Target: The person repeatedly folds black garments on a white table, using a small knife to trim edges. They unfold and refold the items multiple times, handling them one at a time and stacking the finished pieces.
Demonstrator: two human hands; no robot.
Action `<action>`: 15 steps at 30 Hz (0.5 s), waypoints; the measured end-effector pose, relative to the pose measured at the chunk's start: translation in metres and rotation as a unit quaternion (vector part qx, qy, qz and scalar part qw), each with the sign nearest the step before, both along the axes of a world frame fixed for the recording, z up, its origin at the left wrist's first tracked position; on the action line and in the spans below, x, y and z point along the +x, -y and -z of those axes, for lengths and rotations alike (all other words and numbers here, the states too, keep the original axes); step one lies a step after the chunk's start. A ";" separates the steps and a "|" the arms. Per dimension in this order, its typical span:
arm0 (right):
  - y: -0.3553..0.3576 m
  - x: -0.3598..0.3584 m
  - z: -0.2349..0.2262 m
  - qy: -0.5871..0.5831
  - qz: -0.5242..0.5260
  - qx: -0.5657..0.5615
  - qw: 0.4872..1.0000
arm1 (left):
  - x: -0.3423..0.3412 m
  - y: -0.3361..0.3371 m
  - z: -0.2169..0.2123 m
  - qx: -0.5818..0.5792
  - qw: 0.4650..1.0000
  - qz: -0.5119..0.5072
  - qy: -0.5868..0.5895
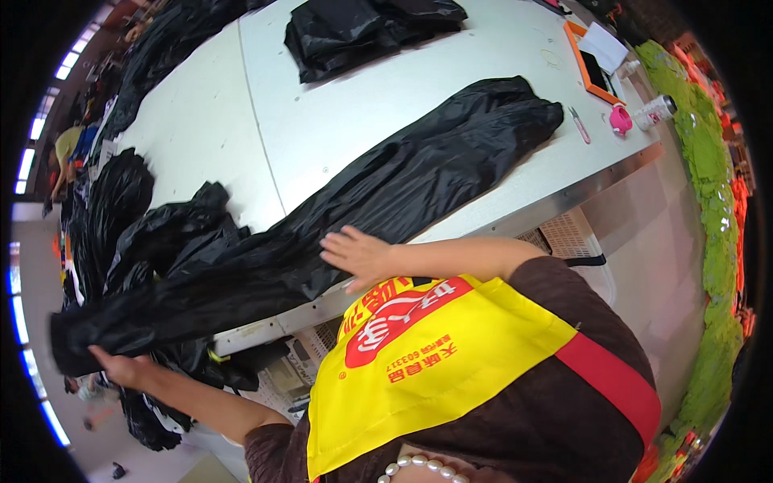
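Item: long black garment (354, 209), lying across the white table (322, 121), its end overhanging the near edge.
Left hand (121, 366): you pinch that overhanging end.
Right hand (358, 256): spread flat mid-garment.
Step, judged: smoothing. Next calls for even tension.

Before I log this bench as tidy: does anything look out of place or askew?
Yes: the long black garment lies diagonally and overhangs the table edge, its end held by the left hand. The right hand presses its middle.

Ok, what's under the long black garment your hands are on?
The black garment lies on the white table; its left end overhangs the edge, held by the left hand. Anything beneath is covered.
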State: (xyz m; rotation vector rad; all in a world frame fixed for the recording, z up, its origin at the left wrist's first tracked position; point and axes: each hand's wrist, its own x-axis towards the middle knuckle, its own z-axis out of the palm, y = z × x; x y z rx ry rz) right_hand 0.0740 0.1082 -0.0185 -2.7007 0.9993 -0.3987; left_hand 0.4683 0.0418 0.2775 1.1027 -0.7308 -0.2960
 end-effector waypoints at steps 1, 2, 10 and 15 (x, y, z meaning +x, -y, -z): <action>0.004 0.007 0.003 0.008 -0.029 -0.027 0.999 | -0.050 0.002 -0.032 -0.012 0.999 0.035 0.004; 0.013 0.015 0.006 -0.009 -0.059 -0.014 0.998 | -0.113 0.003 -0.055 -0.026 0.998 0.062 0.005; 0.006 0.033 -0.007 -0.085 0.068 0.102 0.989 | -0.424 0.029 0.029 -0.070 0.784 0.287 0.546; -0.026 -0.049 -0.025 0.252 0.080 0.148 0.953 | -0.554 0.000 0.149 -0.017 0.695 0.432 0.574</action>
